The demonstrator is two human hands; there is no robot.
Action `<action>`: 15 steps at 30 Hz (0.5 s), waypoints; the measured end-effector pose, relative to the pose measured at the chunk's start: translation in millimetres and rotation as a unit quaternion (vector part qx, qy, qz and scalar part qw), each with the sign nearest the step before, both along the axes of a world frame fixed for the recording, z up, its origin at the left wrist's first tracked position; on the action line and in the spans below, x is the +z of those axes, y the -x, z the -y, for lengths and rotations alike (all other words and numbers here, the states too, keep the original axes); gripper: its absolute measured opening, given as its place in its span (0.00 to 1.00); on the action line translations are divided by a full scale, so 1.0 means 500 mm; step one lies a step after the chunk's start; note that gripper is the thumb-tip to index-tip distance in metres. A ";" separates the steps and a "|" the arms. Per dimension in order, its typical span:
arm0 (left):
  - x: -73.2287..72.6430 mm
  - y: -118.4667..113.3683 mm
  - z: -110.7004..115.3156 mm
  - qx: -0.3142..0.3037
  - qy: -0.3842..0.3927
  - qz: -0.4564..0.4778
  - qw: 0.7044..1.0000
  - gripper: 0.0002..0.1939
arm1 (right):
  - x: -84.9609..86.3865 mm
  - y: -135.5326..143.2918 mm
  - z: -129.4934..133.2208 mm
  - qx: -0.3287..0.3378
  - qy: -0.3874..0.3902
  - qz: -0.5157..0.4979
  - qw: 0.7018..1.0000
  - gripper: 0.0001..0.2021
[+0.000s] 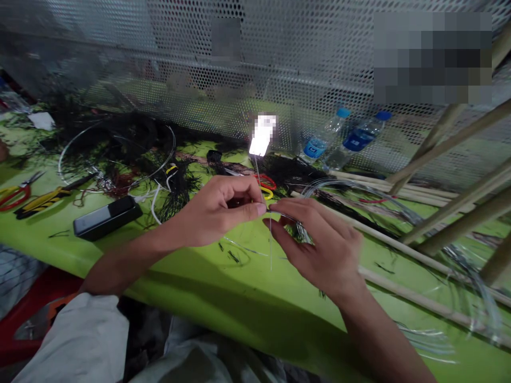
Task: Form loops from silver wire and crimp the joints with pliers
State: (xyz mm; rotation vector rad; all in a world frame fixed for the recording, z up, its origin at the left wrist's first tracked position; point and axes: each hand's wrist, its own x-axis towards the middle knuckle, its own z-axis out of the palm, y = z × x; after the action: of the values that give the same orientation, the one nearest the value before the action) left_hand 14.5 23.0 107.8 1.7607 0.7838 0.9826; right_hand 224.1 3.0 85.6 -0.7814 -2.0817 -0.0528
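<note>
Above the green table, my left hand (223, 210) is closed, its thumb and index finger pinched on a thin wire (271, 250). The wire runs up past the fingers and hangs down below them. My right hand (319, 239) is just to the right, fingers curved round another stretch of wire that leads from the pinch into its palm. Its thumb tip and index tip stand slightly apart close to the left fingertips. What lies right at the pinch is too small to make out. Behind the hands are red-and-yellow scissor handles (266, 183), partly hidden.
A black power bank (107, 217), yellow-black pliers (48, 202) and scissors (16, 197) lie left. Black fibre bundles (131, 141) and a wire coil spread behind. A bright screen (261, 139) and two water bottles (317, 138) stand by the perforated metal panel (191, 53). Wooden poles (463, 213) and clear wire strands (475, 276) are right.
</note>
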 end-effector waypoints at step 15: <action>-0.026 -0.013 0.016 0.006 -0.062 -0.051 0.997 0.08 | 0.013 -0.016 -0.008 0.068 0.278 -0.170 0.943 0.04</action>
State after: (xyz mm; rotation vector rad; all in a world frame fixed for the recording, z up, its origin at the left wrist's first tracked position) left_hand 20.8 14.9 94.8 1.9269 0.8125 0.9729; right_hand 231.9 7.2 92.0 -0.8973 -1.8182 0.7261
